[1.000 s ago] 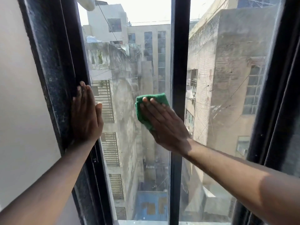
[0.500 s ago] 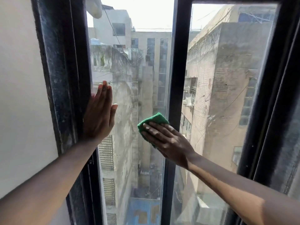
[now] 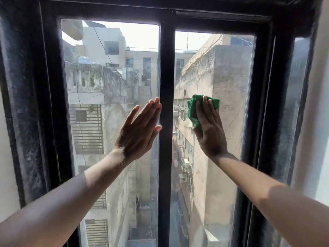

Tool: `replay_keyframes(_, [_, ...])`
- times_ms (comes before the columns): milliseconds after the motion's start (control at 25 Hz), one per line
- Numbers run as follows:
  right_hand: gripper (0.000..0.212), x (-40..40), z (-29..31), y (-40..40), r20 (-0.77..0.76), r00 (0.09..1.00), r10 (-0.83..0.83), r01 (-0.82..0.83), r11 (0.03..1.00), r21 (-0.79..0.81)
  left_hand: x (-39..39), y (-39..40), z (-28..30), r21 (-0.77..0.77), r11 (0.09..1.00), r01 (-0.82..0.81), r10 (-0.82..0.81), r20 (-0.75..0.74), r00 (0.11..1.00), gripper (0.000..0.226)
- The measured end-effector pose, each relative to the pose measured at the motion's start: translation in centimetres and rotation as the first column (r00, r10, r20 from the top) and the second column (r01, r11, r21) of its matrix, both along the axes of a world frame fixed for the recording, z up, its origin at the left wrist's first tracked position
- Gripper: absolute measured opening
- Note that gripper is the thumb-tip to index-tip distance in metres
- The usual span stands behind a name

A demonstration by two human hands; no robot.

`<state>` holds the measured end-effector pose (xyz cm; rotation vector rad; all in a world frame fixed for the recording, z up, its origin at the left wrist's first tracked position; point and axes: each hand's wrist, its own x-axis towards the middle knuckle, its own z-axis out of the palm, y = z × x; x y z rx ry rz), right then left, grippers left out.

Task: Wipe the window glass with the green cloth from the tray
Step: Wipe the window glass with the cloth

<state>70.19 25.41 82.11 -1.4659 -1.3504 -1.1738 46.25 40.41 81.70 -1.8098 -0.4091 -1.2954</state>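
The window has two tall glass panes, a left pane (image 3: 99, 122) and a right pane (image 3: 229, 77), split by a black centre bar (image 3: 166, 175). My right hand (image 3: 210, 132) lies flat on the right pane and presses the folded green cloth (image 3: 193, 108) against the glass; the cloth shows above and left of my fingers. My left hand (image 3: 138, 132) rests flat on the left pane beside the centre bar, fingers straight and together, holding nothing. The tray is not in view.
A thick black frame (image 3: 46, 104) surrounds the panes, with pale wall (image 3: 5, 157) at both sides. Concrete buildings and an alley show through the glass far below.
My right hand slid the cloth from the left pane across the centre bar onto the right pane and upward. My left hand left the frame's left side and now sits near the centre bar.
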Motion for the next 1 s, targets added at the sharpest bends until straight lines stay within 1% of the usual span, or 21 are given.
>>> replay_keyframes(80, [0.073,-1.2,0.5,1.7,0.003,1.000,0.002,-0.002,1.000,0.029,0.3,0.1,-0.4,0.011,1.000,-0.013,0.013,0.028,1.000,0.063])
replay_keyframes(160, [0.078,-1.9,-5.0,1.9,0.247,0.968,-0.047,0.089,0.983,-0.160,0.4,-0.3,-0.2,0.033,0.999,-0.013,0.012,0.027,1.000,0.062])
replay_keyframes(240, [0.086,-0.4,-10.2,-1.1,0.505,0.863,-0.014,0.231,0.900,-0.369,0.5,-0.9,0.4,0.076,0.997,0.018,-0.018,-0.004,1.000,0.059])
replay_keyframes(320, [0.084,2.7,-9.2,-2.9,0.588,0.809,-0.009,0.285,0.881,-0.379,0.9,-1.5,1.1,0.115,0.993,0.041,-0.037,-0.034,0.999,0.056])
replay_keyframes(360, [0.081,3.3,-7.2,-2.6,0.509,0.859,-0.049,0.244,0.914,-0.324,1.2,-1.8,1.3,0.123,0.991,0.054,-0.049,-0.042,0.998,0.055])
replay_keyframes(400, [0.080,3.4,-4.8,-1.7,0.320,0.942,-0.098,0.175,0.959,-0.223,1.4,-2.1,1.4,0.121,0.990,0.071,-0.066,-0.049,0.997,0.054])
replay_keyframes(440, [0.080,2.5,-2.6,-0.6,0.056,0.991,-0.120,0.124,0.989,-0.082,1.6,-2.3,1.4,0.114,0.990,0.084,-0.079,-0.045,0.996,0.054])
replay_keyframes(480, [0.080,1.2,-1.4,0.7,-0.158,0.981,-0.116,0.124,0.992,0.040,1.7,-2.4,1.2,0.108,0.990,0.092,-0.089,-0.031,0.996,0.054])
replay_keyframes(520, [0.082,-0.2,-1.6,1.9,-0.263,0.958,-0.111,0.142,0.985,0.100,1.8,-2.5,1.0,0.111,0.989,0.095,-0.094,-0.012,0.996,0.054])
replay_keyframes(560, [0.085,-1.0,-3.5,2.7,-0.236,0.963,-0.132,0.155,0.985,0.080,1.9,-2.6,0.7,0.113,0.989,0.097,-0.099,0.008,0.995,0.054])
replay_keyframes(600, [0.090,-1.3,-6.6,2.8,-0.046,0.985,-0.166,0.165,0.986,-0.027,2.1,-2.7,0.5,0.113,0.989,0.099,-0.102,0.026,0.994,0.055])
replay_keyframes(640, [0.095,-1.3,-9.8,1.9,0.221,0.961,-0.164,0.202,0.966,-0.161,2.2,-2.7,0.2,0.110,0.989,0.102,-0.106,0.039,0.994,0.055])
replay_keyframes(680, [0.097,-0.7,-12.1,0.1,0.432,0.893,-0.127,0.269,0.920,-0.285,2.4,-2.7,-0.1,0.102,0.989,0.106,-0.112,0.048,0.993,0.056])
replay_keyframes(720, [0.096,0.9,-12.4,-1.6,0.530,0.842,-0.099,0.320,0.883,-0.344,2.6,-2.7,-0.4,0.094,0.990,0.106,-0.111,0.057,0.992,0.056])
replay_keyframes(760, [0.093,2.6,-11.3,-2.2,0.571,0.813,-0.112,0.339,0.889,-0.309,2.6,-2.8,-0.7,0.085,0.991,0.100,-0.106,0.066,0.992,0.057])
replay_keyframes(800, [0.089,3.8,-8.9,-2.2,0.500,0.852,-0.153,0.315,0.913,-0.258,2.7,-2.8,-1.1,0.077,0.992,0.100,-0.106,0.071,0.992,0.057])
replay_keyframes(840, [0.084,4.2,-5.4,-1.9,0.289,0.937,-0.197,0.251,0.954,-0.163,2.9,-2.7,-1.4,0.075,0.992,0.101,-0.107,0.074,0.992,0.058])
replay_keyframes(880, [0.081,3.9,-1.3,-1.3,-0.016,0.980,-0.200,0.199,0.980,-0.016,3.0,-2.6,-1.6,0.078,0.993,0.091,-0.097,0.078,0.992,0.058])
replay_keyframes(920, [0.079,2.8,2.2,-0.6,-0.295,0.945,-0.140,0.180,0.977,0.113,3.1,-2.6,-1.7,0.081,0.993,0.082,-0.089,0.088,0.992,0.058])
replay_keyframes(960, [0.080,1.5,3.6,0.5,-0.441,0.895,-0.070,0.173,0.965,0.199,3.2,-2.6,-1.9,0.083,0.993,0.085,-0.093,0.098,0.991,0.058])
replay_keyframes(1000, [0.082,0.1,2.6,1.5,-0.485,0.872,-0.062,0.182,0.962,0.203,3.2,-2.6,-1.9,0.081,0.992,0.095,-0.103,0.100,0.990,0.058])
